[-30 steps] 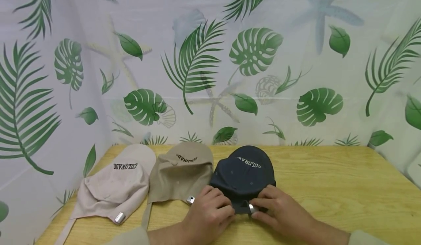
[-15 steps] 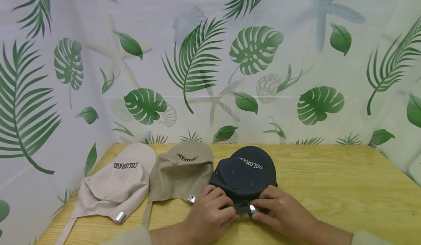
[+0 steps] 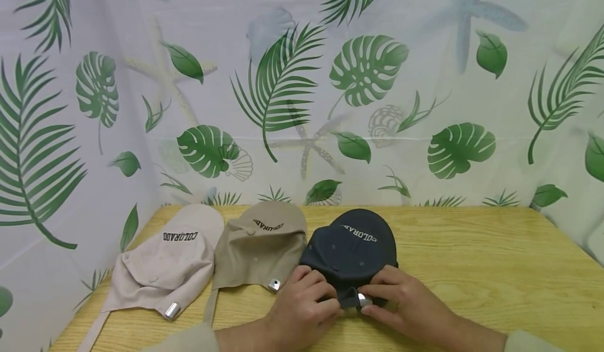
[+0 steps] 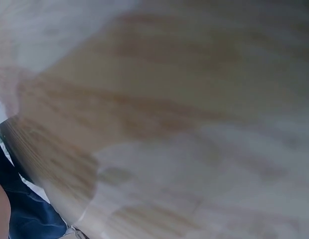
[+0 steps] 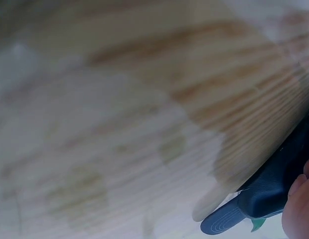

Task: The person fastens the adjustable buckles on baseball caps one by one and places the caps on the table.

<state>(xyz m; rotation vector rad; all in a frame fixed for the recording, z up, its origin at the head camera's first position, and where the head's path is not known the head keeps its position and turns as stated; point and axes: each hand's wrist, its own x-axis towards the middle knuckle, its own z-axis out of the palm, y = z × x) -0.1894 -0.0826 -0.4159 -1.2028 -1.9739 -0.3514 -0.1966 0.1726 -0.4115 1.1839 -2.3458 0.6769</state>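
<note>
A navy baseball cap [image 3: 354, 247] with white COLORADO lettering lies on the table, its brim at the far side. At its near left edge, my left hand [image 3: 302, 307] grips the cap's rim with curled fingers. My right hand [image 3: 401, 305] pinches the silver buckle [image 3: 364, 300] of the back strap between fingers and thumb. A small dark strap loop [image 3: 350, 294] shows between the two hands. Only part of the navy cap [image 4: 32, 214] appears in the left wrist view. In the right wrist view, fingertips [image 5: 300, 206] rest against the dark cloth.
To the left lie a khaki cap [image 3: 264, 252] and a pale pink cap [image 3: 165, 268], both with loose straps toward the near edge. They sit on a wood-grain table [image 3: 495, 278]. A white leaf-print cloth [image 3: 406, 173] stands behind and along the sides.
</note>
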